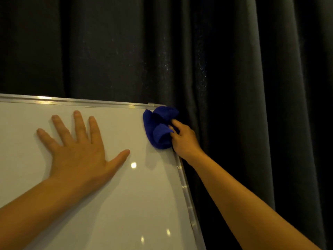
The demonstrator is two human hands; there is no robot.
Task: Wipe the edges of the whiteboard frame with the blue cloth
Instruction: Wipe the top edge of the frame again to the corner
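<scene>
The blue cloth is bunched up at the top right corner of the whiteboard. This is where the top edge of the shiny frame meets the side edge. The cloth is held by the right hand, which comes at it from the outer side. The fingers are curled into its folds and pinch it. The cloth is pressed over the corner and touches the frame and a bit of the white face.

The left hand is laid flat on the white face, well apart from the cloth. Its fingers are spread wide and nothing is held. The board seems to be steadied by it.

How much is done cannot be told for sure. No dirt or wet marks are seen on the frame, so wiped parts cannot be told from unwiped parts. As the cloth is at a corner, the work is judged to be partway along. A long piece of the side edge is seen below the cloth, and a long piece of the top edge to its left. The bottom and left edges are out of view, so nothing can be said of them. A dark curtain is hung behind the board.
</scene>
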